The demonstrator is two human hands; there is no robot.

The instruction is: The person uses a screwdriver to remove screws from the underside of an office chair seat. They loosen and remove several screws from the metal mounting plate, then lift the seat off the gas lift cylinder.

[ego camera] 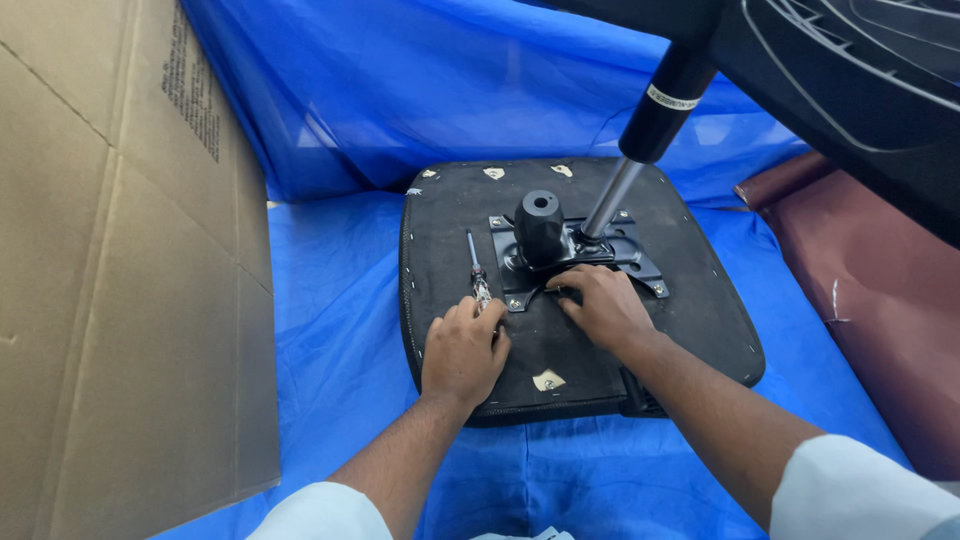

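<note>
Bright, even daylight through the blue tarp (420,90), soft shadows, sharp focus, slight edge distortion.

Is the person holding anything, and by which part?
The left hand grips a screwdriver by its handle; the right hand rests on the metal plate.

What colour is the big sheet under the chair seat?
Bright blue. The sheet lies spread under the black seat, clearest in the head view.
</note>
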